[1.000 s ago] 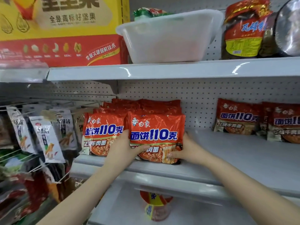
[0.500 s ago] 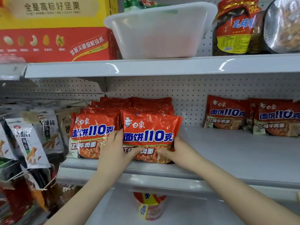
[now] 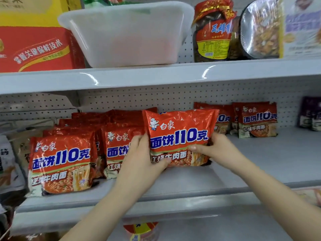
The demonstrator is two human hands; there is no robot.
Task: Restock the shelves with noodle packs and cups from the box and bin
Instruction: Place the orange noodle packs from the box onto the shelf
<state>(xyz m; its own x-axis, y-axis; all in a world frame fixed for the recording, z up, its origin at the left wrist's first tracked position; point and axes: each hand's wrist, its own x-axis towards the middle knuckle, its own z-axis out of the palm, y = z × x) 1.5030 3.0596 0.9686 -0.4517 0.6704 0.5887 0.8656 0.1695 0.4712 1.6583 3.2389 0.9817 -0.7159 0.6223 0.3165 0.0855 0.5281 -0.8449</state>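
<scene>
Red foil noodle pack (image 3: 180, 136) held upright over the grey metal shelf (image 3: 260, 164), gripped at both lower sides: left hand (image 3: 142, 160) with fingers curled on its left edge, right hand (image 3: 213, 148) pinching its right edge. Just left, rows of matching red packs (image 3: 62, 162) standing. Above, a white plastic bin (image 3: 128, 35) on the upper shelf (image 3: 156, 75).

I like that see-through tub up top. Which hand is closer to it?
Left. The left hand grips the noodle pack almost straight below the white plastic tub; the right hand grips it further right.
</scene>
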